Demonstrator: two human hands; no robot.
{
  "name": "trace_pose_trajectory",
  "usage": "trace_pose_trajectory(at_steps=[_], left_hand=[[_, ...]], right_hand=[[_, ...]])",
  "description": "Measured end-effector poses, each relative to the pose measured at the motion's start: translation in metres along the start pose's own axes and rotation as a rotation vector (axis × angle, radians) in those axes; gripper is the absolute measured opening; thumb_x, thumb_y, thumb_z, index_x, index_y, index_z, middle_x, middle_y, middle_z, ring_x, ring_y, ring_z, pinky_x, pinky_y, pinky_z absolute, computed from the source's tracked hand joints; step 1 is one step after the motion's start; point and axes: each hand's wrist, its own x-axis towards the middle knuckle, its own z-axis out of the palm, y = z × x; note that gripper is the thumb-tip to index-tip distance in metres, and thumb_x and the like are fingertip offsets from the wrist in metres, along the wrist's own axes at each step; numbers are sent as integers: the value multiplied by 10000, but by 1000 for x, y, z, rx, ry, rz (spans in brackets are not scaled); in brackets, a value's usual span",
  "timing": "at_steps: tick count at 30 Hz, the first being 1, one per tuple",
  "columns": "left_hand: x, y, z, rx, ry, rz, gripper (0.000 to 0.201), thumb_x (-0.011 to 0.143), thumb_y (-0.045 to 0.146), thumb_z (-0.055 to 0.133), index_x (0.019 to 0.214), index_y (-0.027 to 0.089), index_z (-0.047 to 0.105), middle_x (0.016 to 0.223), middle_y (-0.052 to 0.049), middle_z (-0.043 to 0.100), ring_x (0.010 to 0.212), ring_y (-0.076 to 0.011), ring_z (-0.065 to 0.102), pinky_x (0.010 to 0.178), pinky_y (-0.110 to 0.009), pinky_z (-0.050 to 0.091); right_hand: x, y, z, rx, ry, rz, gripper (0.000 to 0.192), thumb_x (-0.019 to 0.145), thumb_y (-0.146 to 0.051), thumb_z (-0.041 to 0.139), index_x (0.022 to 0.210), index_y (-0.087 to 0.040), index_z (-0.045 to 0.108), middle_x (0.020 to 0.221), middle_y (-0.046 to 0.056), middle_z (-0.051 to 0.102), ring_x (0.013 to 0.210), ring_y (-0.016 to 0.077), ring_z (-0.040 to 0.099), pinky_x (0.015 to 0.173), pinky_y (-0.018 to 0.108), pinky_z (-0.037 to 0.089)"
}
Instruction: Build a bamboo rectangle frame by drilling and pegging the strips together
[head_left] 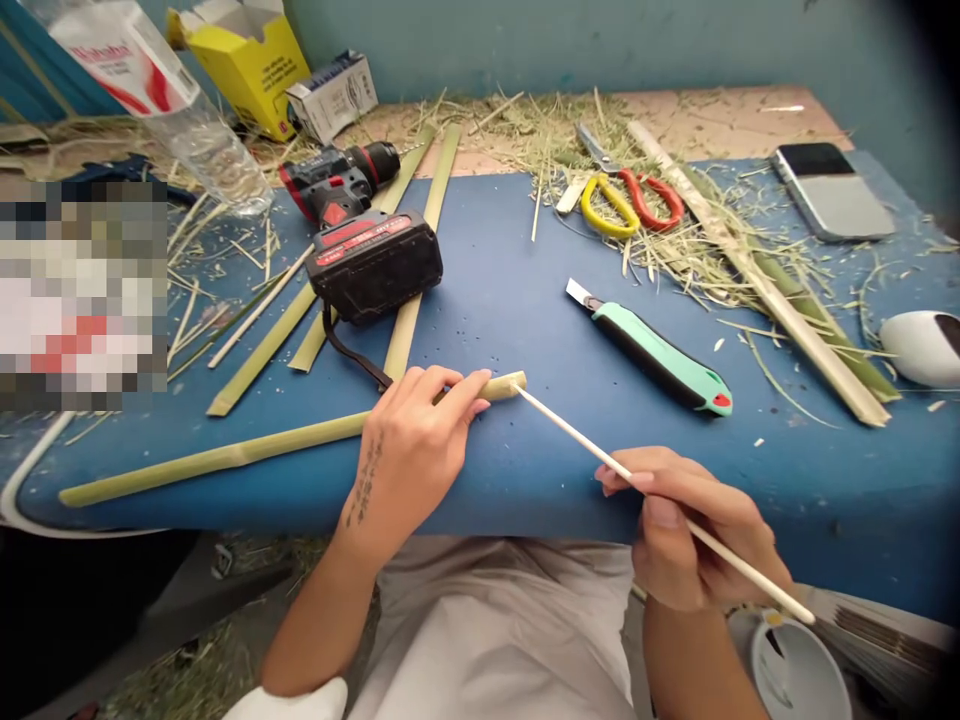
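Note:
My left hand (412,450) presses a long green bamboo strip (225,458) down on the blue table top (510,300), gripping it close to its right end. In my right hand (694,530) I hold a thin pale stick (585,440) like a pencil. The stick's tip touches the cut end of the bamboo strip. Both hands are at the table's near edge.
A teal utility knife (660,355) lies just beyond the hands. Farther back are a red-black cordless drill (360,235), yellow-and-red scissors (630,195), more bamboo strips (780,290) and shavings, a phone (832,188), a plastic bottle (172,110), a yellow box (247,60). A white cup (795,665) sits below right.

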Motion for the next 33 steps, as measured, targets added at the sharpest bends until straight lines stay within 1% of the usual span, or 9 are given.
trace_pose_trajectory(at_steps=[3,7,11,16,18,22,25,30,33], left_hand=[[0,0,0,-3,4,-6,296,1083,261,582,1338,221,726,1054,-63,736,975,-225,659,899,-368,509],[-1,0,-1,8,10,-14,271,1082,254,586,1315,214,718,1077,-64,742,1000,-229,661,914,-373,506],[0,1,-2,41,33,-6,195,1081,237,583,1228,223,711,1061,-63,749,979,-230,664,890,-373,499],[0,2,-2,99,71,-6,132,1070,191,585,1150,217,686,1038,-71,751,947,-235,668,852,-381,475],[0,2,-2,110,74,-4,126,1063,173,587,1135,214,681,1023,-70,748,937,-236,666,826,-384,460],[-1,2,-2,119,76,6,129,1055,148,588,1127,205,678,1002,-62,745,894,-225,662,789,-380,433],[-2,2,-3,129,95,14,129,1047,135,596,1123,199,678,981,-52,743,834,-211,649,773,-370,426],[-2,1,-5,130,117,17,120,1041,137,600,1077,207,691,935,-39,739,793,-197,647,725,-351,414],[-3,0,-7,136,148,27,100,1037,158,612,1052,209,697,910,-34,724,778,-196,639,715,-347,410]], right_hand=[[0,-1,1,-24,-8,5,391,871,-28,626,1184,-222,758,853,45,741,682,237,731,535,409,615],[0,1,3,-58,-4,-33,370,874,-21,622,1175,-195,750,842,41,725,687,225,735,526,383,614],[-2,1,3,-95,-43,-62,315,903,-56,638,1171,-195,723,838,30,729,697,212,745,540,367,634],[-14,-12,2,-107,-224,-23,422,931,-55,655,1329,-195,647,1055,106,796,908,241,802,685,421,704],[-21,-18,3,-139,-258,-18,460,939,-68,671,1374,-213,629,1143,122,798,986,250,806,728,427,715],[-27,-23,9,-156,-240,-102,581,897,-16,704,1454,-155,615,1235,163,782,1061,277,797,773,431,724],[-24,-25,13,-167,-242,-166,588,886,34,680,1453,-111,619,1237,173,781,1066,282,794,784,441,726],[-21,-29,16,-172,-263,-163,590,894,45,671,1465,-89,607,1218,180,777,1079,280,789,799,449,723],[-24,-28,17,-132,-231,-136,607,905,23,682,1488,-125,594,1235,171,770,1072,269,791,797,450,719]])
